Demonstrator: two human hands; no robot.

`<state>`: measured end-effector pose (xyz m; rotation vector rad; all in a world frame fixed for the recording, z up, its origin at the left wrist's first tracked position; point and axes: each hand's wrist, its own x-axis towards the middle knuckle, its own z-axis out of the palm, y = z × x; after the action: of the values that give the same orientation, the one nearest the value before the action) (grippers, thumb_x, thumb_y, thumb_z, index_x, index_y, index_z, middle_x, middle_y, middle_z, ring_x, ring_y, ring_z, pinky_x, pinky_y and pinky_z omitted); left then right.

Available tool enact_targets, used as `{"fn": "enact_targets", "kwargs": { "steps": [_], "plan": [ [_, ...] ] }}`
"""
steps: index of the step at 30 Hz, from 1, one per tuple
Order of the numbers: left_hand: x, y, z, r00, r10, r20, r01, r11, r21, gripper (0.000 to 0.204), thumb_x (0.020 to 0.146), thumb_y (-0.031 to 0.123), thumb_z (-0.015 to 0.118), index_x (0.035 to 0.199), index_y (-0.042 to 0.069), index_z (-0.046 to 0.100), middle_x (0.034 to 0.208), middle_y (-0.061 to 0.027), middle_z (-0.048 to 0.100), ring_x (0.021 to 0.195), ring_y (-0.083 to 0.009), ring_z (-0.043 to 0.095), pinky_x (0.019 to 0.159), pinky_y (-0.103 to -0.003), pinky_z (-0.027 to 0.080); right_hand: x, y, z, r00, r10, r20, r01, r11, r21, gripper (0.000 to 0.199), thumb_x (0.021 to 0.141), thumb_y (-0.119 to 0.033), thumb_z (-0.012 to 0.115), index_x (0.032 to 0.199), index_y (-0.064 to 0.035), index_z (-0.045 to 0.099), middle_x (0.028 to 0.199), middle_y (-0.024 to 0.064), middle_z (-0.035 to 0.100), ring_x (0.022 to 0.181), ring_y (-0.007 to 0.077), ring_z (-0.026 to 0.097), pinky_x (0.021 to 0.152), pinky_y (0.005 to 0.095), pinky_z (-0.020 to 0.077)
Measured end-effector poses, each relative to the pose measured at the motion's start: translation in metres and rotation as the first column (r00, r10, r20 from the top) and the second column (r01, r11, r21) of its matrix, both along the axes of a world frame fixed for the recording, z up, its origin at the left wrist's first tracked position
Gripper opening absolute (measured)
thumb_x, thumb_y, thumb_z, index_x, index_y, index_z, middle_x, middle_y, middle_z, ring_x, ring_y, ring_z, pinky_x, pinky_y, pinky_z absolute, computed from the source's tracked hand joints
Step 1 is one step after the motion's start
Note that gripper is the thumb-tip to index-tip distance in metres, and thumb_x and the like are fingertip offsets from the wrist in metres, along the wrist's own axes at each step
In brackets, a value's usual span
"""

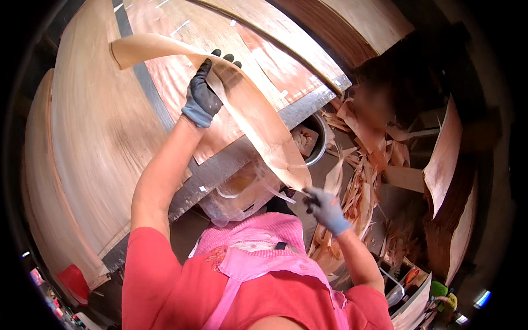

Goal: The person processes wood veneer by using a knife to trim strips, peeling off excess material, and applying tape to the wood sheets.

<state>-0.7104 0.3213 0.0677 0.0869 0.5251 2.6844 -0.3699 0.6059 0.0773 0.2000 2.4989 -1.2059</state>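
A long curled strip of wood veneer (258, 118) hangs in the air over the workbench edge, its far end bent away to the left. My left hand (205, 96), in a black-palmed glove with a blue cuff, grips the strip near its upper middle, thumb on this side and fingertips showing beyond its edge. At the strip's lower right end is my right hand (325, 209), in a grey glove with dark fingertips. Its fingers are closed at the corner of the strip; the exact pinch is partly hidden. Beneath the strip, reddish veneer sheets (181, 104) lie on the bench.
Large pale veneer sheets (99, 137) cover the left side. A metal edge (220, 168) borders the bench. Below it sit a plastic bag (234, 198) and a round metal basin (320, 143). Torn veneer scraps (357, 192) heap at right, near upright veneer pieces (444, 154).
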Motion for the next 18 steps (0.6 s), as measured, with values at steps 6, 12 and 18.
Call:
{"fn": "enact_targets", "kwargs": {
  "steps": [6,12,18],
  "plan": [
    [-0.014,-0.032,0.019,0.973,-0.167,-0.161,0.175,0.984,0.039,0.042,0.101,0.026,0.049,0.138,0.007,0.05,0.138,-0.015,0.054,0.129,-0.036,0.049,0.112,-0.049,0.036,-0.016,0.041,-0.011,0.997,-0.079,0.007,0.076,0.974,0.215,0.024,0.084,0.002,0.061,0.108,0.0005,0.063,0.085,0.0148,0.07,0.08,0.0223,0.07,0.071,0.0347,0.0543],
    [-0.021,-0.031,0.046,0.97,-0.174,-0.172,0.168,0.985,-0.049,0.044,0.1,0.024,0.049,0.139,0.004,0.047,0.136,-0.0171,0.055,0.128,-0.0349,0.05,0.109,-0.048,0.04,-0.099,-0.008,0.004,0.944,-0.322,-0.069,0.262,0.863,-0.431,0.051,0.081,0.005,0.067,0.131,-0.0022,0.055,0.113,0.0101,0.067,0.097,0.015,0.065,0.085,0.0269,0.051],
    [-0.051,-0.039,0.09,0.976,-0.025,-0.216,-0.108,0.805,-0.583,0.043,0.102,0.028,0.045,0.137,0.004,0.047,0.132,-0.0165,0.059,0.112,-0.0312,0.063,0.096,-0.042,0.052,-0.146,-0.03,-0.016,0.97,-0.185,-0.159,0.119,0.927,-0.356,0.029,0.084,-0.004,0.072,0.111,0.0042,0.064,0.089,-0.0016,0.066,0.087,0.0066,0.056,0.08,0.0246,0.0475]
  ]
}}
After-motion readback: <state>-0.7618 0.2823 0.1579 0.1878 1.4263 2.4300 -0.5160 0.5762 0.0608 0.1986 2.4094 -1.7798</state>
